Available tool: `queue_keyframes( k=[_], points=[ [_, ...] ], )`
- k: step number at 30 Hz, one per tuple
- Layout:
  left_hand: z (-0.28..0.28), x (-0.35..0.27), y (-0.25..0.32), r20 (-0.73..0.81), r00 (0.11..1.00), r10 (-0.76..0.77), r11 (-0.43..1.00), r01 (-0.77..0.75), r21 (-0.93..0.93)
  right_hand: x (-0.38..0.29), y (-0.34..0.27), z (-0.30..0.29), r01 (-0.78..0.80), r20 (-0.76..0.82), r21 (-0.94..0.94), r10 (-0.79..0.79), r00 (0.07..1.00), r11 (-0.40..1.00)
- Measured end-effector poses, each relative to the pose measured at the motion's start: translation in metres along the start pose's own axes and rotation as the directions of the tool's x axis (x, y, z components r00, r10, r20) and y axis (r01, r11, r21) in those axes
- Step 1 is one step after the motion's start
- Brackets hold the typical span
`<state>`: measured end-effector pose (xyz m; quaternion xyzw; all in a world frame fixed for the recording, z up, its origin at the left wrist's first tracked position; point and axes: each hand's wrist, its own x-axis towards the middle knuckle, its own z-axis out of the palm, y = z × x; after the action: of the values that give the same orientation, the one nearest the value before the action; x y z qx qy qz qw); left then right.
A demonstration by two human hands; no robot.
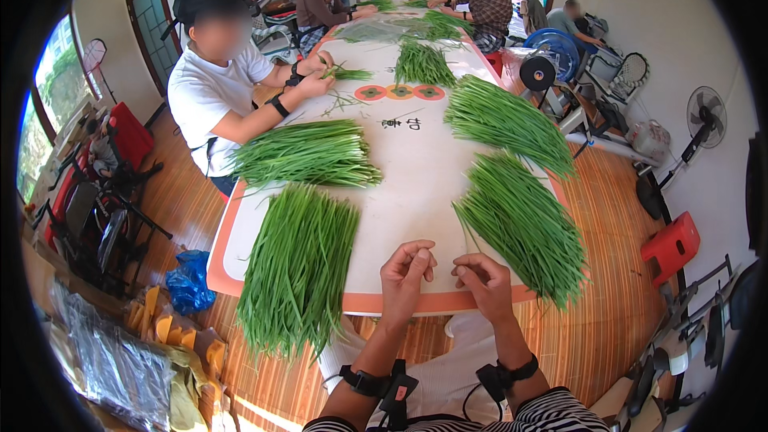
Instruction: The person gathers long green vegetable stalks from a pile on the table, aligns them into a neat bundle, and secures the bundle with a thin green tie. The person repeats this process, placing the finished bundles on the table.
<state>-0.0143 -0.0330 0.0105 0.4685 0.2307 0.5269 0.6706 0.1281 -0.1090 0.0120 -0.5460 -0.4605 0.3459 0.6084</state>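
Note:
My left hand (pixel 409 270) hovers over the near edge of the table, its fingers curled and the thumb against the index finger. Beside it and apart, my right hand (pixel 485 282) is bent inward with its fingertips drawn together. I see no stalk in either hand. A heap of green garlic chives (pixel 525 231) lies just right of my right hand, with a few loose blades straying towards it. To the left of my hands, another chive pile (pixel 300 270) hangs its leaf ends over the table's front edge.
The long white table (pixel 414 204) has an orange border. Further chive bundles lie at its left (pixel 306 153), right (pixel 507 123) and centre (pixel 424 63). A co-worker (pixel 219 84) handles stalks at the left side; others sit farther back. A red stool (pixel 671 249) stands right, a blue bag (pixel 190 282) left.

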Motion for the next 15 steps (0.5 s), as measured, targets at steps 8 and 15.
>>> queue_keyframes(
  k=[8,15],
  points=[
    [-0.001,0.001,-0.002,0.016,1.000,-0.008,1.000,0.008,-0.006,0.007,-0.005,0.001,0.058,0.039,0.010,-0.058,0.998,0.998],
    [-0.001,0.002,-0.002,0.020,1.000,0.012,1.000,-0.012,-0.005,0.026,-0.056,0.016,0.318,0.068,0.075,-0.323,0.944,0.945]
  ],
)
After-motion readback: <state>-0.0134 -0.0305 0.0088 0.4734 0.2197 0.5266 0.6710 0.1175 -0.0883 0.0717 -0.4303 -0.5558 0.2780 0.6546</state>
